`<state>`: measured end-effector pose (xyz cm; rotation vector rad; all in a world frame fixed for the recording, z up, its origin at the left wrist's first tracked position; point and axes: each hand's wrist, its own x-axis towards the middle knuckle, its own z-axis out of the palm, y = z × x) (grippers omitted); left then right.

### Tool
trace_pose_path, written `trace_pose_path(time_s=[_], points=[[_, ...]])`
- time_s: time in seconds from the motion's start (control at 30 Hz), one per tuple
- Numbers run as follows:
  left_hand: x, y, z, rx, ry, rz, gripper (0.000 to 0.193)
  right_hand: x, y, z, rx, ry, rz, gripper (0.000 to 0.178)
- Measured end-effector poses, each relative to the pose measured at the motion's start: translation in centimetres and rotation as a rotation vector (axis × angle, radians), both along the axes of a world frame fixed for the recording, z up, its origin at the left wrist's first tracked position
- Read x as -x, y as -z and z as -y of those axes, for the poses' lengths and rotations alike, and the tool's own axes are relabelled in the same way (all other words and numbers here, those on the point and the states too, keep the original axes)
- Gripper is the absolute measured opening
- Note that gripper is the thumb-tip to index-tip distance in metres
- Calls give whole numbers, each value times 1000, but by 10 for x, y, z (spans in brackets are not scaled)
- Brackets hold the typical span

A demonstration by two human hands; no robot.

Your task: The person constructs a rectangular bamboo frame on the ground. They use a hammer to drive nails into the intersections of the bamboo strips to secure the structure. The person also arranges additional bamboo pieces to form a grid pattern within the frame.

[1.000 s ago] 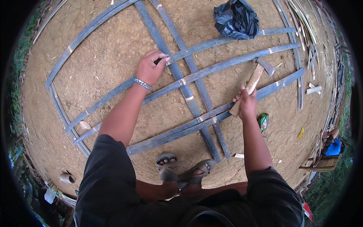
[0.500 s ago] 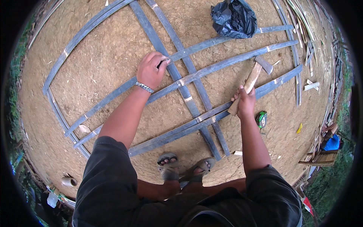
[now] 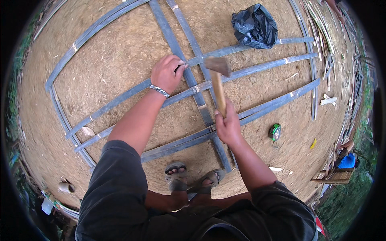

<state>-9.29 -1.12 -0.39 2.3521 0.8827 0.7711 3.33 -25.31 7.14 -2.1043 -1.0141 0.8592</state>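
Observation:
My left hand [image 3: 165, 74] is closed in a pinch at a crossing of dark grey slats; what sits between thumb and finger is too small to make out. A chain bracelet [image 3: 160, 90] circles that wrist. My right hand [image 3: 229, 124] grips a hatchet [image 3: 218, 90] low on its wooden handle. Its metal head, slightly blurred, is up over the lattice, to the right of my left hand and apart from it. The flat slats [image 3: 165, 30] lie crossed on the ground as a large lattice, with pale bands at their joints.
A black plastic bag [image 3: 254, 28] rests on the far slats. A green and black tape measure [image 3: 275, 131] lies at right on the dirt. Loose split strips [image 3: 317, 24] pile along the right edge. A person in blue [image 3: 346, 160] is at far right. My sandalled feet [image 3: 177, 176] stand near the lattice.
My right hand has swung the hatchet left and lifted it, from beside the right slats to over the middle crossings. My left hand keeps its pinch at the same crossing.

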Motion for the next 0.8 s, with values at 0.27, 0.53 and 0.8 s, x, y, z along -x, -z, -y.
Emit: trace_pose_path(time_s=[0.27,0.53,0.8], points=[[-3,-9,2,5,12,6,9,5,10,-25,28,-140,45,54],[0,-10,1,33,3,26,9,9,-1,-31,-101,-162,138,57],[0,-6,-1,31,11,29,9,6,-14,-33,-96,-125,95,52]])
